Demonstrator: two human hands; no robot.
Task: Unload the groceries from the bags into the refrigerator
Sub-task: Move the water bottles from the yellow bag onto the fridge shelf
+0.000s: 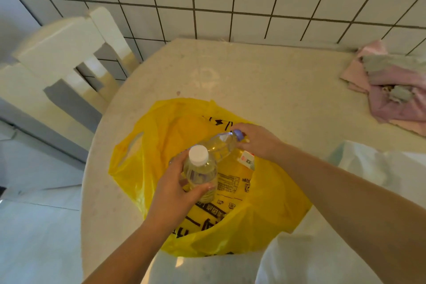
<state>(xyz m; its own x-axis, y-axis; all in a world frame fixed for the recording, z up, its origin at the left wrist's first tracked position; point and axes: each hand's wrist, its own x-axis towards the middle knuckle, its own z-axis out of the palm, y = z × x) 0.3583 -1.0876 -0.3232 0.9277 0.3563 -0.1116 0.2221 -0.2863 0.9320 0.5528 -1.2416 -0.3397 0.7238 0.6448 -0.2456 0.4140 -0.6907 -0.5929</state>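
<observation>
Left hand [175, 189] grips the white-capped bottle [201, 173] over the yellow bag [265, 214]; right hand [258, 140] pinches the blue-capped bottle [221, 143] near its neck; full, probably heavy and slick; mid-body holds safest.

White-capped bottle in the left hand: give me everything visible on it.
The clear plastic bottle with a white ribbed screw cap holds clear, faintly yellowish liquid. It is roughly upright, cap toward the camera, above the open yellow plastic bag. The left hand grips its body, thumb across the front. Its shoulder is beside or touching the blue-capped bottle; contact unclear.
</observation>
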